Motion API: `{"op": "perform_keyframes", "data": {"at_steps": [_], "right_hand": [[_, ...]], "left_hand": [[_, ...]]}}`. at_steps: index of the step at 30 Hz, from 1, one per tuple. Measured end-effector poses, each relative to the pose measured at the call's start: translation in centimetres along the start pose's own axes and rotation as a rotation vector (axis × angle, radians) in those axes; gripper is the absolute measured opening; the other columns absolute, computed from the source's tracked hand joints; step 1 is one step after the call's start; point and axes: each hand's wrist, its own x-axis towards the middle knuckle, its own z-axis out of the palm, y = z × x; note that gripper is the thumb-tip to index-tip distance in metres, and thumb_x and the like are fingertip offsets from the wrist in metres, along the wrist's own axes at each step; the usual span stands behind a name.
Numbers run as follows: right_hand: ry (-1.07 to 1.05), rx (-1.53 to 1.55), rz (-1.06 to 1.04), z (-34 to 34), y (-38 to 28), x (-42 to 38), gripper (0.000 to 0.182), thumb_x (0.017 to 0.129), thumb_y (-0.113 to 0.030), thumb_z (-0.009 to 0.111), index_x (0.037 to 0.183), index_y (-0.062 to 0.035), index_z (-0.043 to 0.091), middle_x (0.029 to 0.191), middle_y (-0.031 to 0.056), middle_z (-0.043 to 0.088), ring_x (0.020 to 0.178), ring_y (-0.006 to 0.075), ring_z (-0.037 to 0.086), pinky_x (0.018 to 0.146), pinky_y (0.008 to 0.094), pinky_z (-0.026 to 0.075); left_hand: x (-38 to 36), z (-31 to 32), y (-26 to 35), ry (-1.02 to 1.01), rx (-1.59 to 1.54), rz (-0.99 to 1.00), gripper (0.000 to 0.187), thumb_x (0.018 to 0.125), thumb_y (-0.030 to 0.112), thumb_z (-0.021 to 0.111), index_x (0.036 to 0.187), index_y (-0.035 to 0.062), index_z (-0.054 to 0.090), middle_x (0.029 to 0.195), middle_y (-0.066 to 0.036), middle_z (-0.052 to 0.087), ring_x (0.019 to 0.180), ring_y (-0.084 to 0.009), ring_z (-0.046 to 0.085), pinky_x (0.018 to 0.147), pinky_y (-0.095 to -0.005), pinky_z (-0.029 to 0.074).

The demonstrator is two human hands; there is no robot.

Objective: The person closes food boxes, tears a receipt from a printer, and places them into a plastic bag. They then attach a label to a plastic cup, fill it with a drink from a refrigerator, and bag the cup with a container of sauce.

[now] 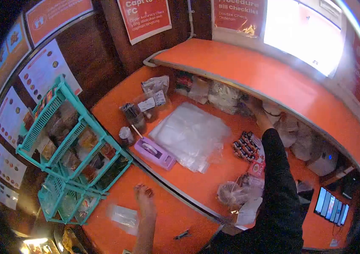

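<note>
Above the near orange counter, my left hand (142, 191) is closed, with a small dark reddish thing at its fingers that I cannot make out. A flat clear plastic packet (125, 218) lies beside my left forearm. In its black sleeve, my right arm stretches far forward. My right hand (255, 108) reaches in beneath the raised orange shelf, among bundled clear plastic bags (223, 96). Shadow and blur hide its fingers. A stack of large clear plastic sheets or bags (190, 133) is spread on the counter to the left of my right arm.
Teal basket racks (84, 158) with packets stand at left. A purple tape dispenser (155, 153) sits by the plastic stack. Small dark-wrapped packets (246, 146) lie near my right sleeve. A pen (182, 234) is on the near counter, a lit tablet (331, 206) at right.
</note>
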Motion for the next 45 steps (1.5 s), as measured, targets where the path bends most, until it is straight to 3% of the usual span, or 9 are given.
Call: {"op": "perform_keyframes", "data": {"at_steps": [11,16,18,24,32,35,38,41,45], "right_hand": [[0.098,0.089,-0.079,0.4,1.1,-1.6,0.076,0.073,-0.019,0.068,0.139,-0.0059,0.033,0.139,0.0205,0.038,0.129,0.0361,0.036,0.106,0.0463,0.029],[0.339,0.525,-0.113,-12.4,-8.9,-11.1,0.071,0.073,-0.003,0.065,0.137,-0.0058,0.034,0.134,0.0215,0.042,0.123,0.0352,0.041,0.105,0.0437,0.030],[0.296,0.786,0.108,-15.5,-11.3,-15.4,0.067,0.070,0.001,0.068,0.131,-0.0039,0.042,0.129,0.0208,0.045,0.124,0.0367,0.040,0.107,0.0422,0.028],[-0.073,0.763,-0.266,-17.4,-11.0,-20.6,0.070,0.068,-0.008,0.074,0.130,-0.0195,0.045,0.129,0.0195,0.039,0.123,0.0409,0.039,0.100,0.0449,0.038],[-0.252,0.609,-0.773,-2.2,-20.5,-2.7,0.073,0.064,-0.004,0.065,0.132,-0.0275,0.047,0.137,0.0213,0.034,0.127,0.0437,0.033,0.106,0.0500,0.029],[0.123,0.115,-0.734,5.7,-22.6,-0.2,0.075,0.067,-0.007,0.063,0.136,-0.0271,0.042,0.134,0.0206,0.037,0.125,0.0432,0.034,0.105,0.0521,0.029],[0.044,0.199,-0.554,2.4,-24.3,-2.2,0.076,0.069,-0.010,0.061,0.140,-0.0218,0.037,0.131,0.0203,0.042,0.121,0.0407,0.038,0.102,0.0515,0.031],[-0.022,0.151,-0.552,-1.4,-19.2,-5.7,0.072,0.073,-0.018,0.062,0.139,-0.0087,0.035,0.129,0.0206,0.044,0.120,0.0370,0.041,0.100,0.0511,0.034],[0.033,-0.139,-0.160,-2.7,-7.0,-7.2,0.063,0.079,-0.024,0.059,0.135,-0.0048,0.037,0.131,0.0216,0.044,0.118,0.0398,0.043,0.099,0.0517,0.036]], "left_hand": [[-1.8,5.9,-4.2,-0.212,0.156,-0.080,0.010,0.083,0.011,0.052,0.093,0.0116,0.055,0.079,0.001,0.051,0.069,-0.0104,0.051,0.065,-0.0259,0.042],[-2.2,9.7,-6.5,-0.415,0.228,-0.119,0.013,0.088,0.018,0.050,0.098,0.0106,0.055,0.090,0.000,0.055,0.076,-0.0119,0.053,0.072,-0.0273,0.044],[-2.5,12.0,-7.3,-0.530,0.224,-0.245,0.017,0.090,0.022,0.049,0.101,0.0103,0.056,0.095,-0.001,0.057,0.079,-0.0122,0.055,0.074,-0.0277,0.044],[-2.9,17.2,-9.7,-0.889,0.237,-0.383,0.028,0.094,0.030,0.048,0.113,0.0104,0.055,0.104,-0.002,0.060,0.089,-0.0121,0.058,0.080,-0.0271,0.046],[-1.8,18.7,-9.9,-0.775,0.285,-0.061,0.021,0.095,0.020,0.046,0.109,0.0051,0.054,0.100,-0.006,0.060,0.088,-0.0154,0.061,0.080,-0.0291,0.047],[-1.9,17.5,-10.0,-0.715,0.375,-0.017,0.016,0.094,0.015,0.046,0.104,0.0060,0.055,0.098,-0.004,0.059,0.088,-0.0123,0.057,0.079,-0.0274,0.045],[-1.8,15.8,-10.7,-0.665,0.469,0.091,0.017,0.092,0.012,0.046,0.105,0.0059,0.054,0.096,-0.005,0.059,0.086,-0.0163,0.058,0.078,-0.0284,0.046],[-1.6,14.5,-11.4,-0.666,0.481,0.086,0.014,0.091,0.010,0.046,0.102,0.0060,0.054,0.096,-0.005,0.058,0.085,-0.0160,0.057,0.077,-0.0281,0.046],[-1.8,15.1,-11.4,-0.628,0.446,0.162,0.013,0.091,0.010,0.047,0.100,0.0046,0.055,0.094,-0.005,0.058,0.082,-0.0148,0.055,0.076,-0.0277,0.046]]}}
